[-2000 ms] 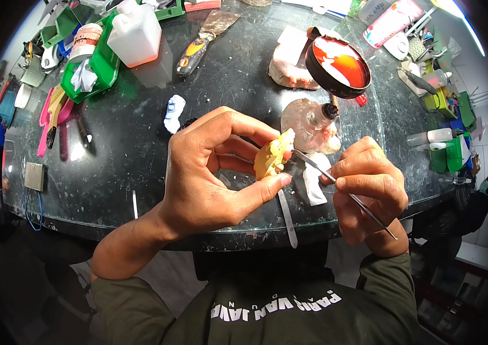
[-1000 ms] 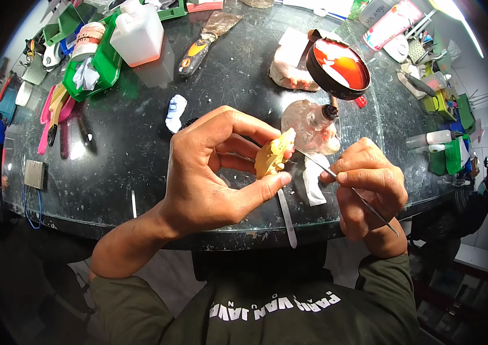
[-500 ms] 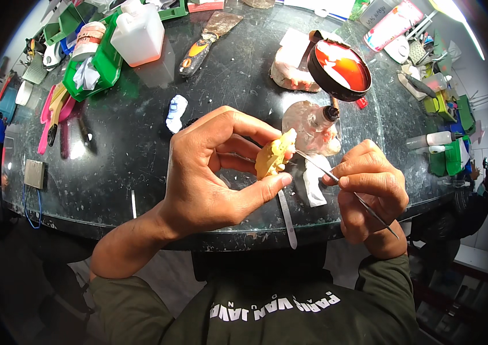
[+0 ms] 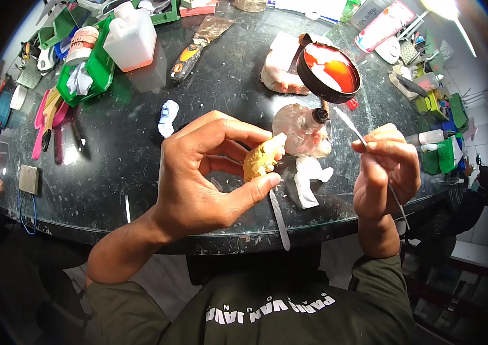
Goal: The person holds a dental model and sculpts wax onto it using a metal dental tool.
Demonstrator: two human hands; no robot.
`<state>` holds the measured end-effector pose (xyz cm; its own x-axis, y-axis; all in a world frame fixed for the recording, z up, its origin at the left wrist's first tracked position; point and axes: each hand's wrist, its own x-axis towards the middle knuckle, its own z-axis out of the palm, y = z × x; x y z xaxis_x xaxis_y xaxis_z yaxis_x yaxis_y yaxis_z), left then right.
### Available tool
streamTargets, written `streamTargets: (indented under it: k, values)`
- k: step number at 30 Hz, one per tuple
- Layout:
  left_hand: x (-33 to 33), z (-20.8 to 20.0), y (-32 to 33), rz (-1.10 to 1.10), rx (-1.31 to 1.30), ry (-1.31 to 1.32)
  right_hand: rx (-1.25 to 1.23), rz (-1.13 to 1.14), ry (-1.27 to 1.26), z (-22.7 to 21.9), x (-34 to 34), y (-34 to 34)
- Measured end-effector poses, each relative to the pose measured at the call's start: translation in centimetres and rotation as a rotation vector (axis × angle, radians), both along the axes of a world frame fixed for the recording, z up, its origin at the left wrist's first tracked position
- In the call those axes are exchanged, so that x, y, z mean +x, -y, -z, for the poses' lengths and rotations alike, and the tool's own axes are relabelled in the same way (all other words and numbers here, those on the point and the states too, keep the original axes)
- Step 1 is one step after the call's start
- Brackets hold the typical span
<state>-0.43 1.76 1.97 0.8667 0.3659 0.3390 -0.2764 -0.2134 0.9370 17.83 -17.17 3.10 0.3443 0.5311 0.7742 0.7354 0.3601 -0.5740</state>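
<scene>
My left hand (image 4: pixel 203 172) is closed around a small yellow dental cast (image 4: pixel 260 160), held between thumb and fingertips above the table. Pale, tooth-like shapes show along its right edge. In a pinch of thumb and fingers, my right hand (image 4: pixel 388 167) grips a slim metal wax carving tool (image 4: pixel 396 198). The tool slants, its flat bright tip up near the round black pan (image 4: pixel 307 79) of red wax and apart from the cast. Below the pan stands a glass spirit burner (image 4: pixel 295 127). White crumpled tissue (image 4: pixel 307 190) lies between my hands.
A metal blade-like strip (image 4: pixel 279 221) reaches over the table's front edge. Behind my left hand lie a blue-white moulded piece (image 4: pixel 167 118) and a scraper (image 4: pixel 189 57). A plastic bottle (image 4: pixel 130 43) and a green bin (image 4: pixel 103 77) stand far left; a pinkish cast (image 4: pixel 278 77) sits behind the burner.
My right hand has drawn the carving tool away from the cast, moving right, and its tip now points up toward the pan. The left hand still holds the cast. The whole view has shifted slightly.
</scene>
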Motion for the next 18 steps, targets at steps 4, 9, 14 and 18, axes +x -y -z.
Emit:
streamTargets:
  k: [4,9,14,18]
  values:
    - [0.08,0.08,0.04,0.005,0.002,-0.005,0.076,0.036,-0.047,0.28,0.48,-0.01]
    - [0.07,0.01,0.1,0.008,0.0,-0.007,0.059,0.168,-0.123,0.43,0.41,-0.48]
    - [0.07,0.05,0.06,0.012,0.003,-0.009,0.13,-0.003,-0.226,0.31,1.02,0.05]
    - [0.05,0.07,0.07,0.012,0.009,0.002,0.031,-0.01,-0.136,0.5,0.57,-0.26]
